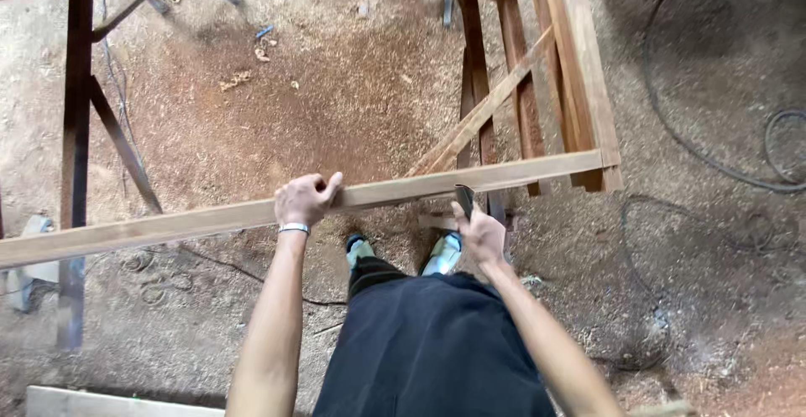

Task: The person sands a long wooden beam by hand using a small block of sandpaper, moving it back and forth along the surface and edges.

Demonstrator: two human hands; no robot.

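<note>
Looking straight down from the head camera onto two bare arms above a sawdust-covered dirt floor (353,106). Left hand (304,200), with a silver bracelet (294,228) at the wrist, curled over the top edge of a long pale wooden plank (168,225), fingers wrapped around it and pressed shut. Plank running slantwise across the view, from low at the left edge up to the right, far end resting on a reddish-brown wooden frame (588,89) at upper right. Right hand (480,234) just below the plank's near edge, fingers pinching a small dark flat piece (464,197), seemingly folded sandpaper, held upright against the side of the plank. Black trousers (428,341) and pale shoes (443,253) directly beneath the hands. Dark wooden trestle legs (77,115) standing at left, with a slanted brace. Thin black cables (714,157) looping over the ground at right. Pale board end (109,402) lying at bottom left. Scattered wood shavings (239,79) farther off on the floor.
</note>
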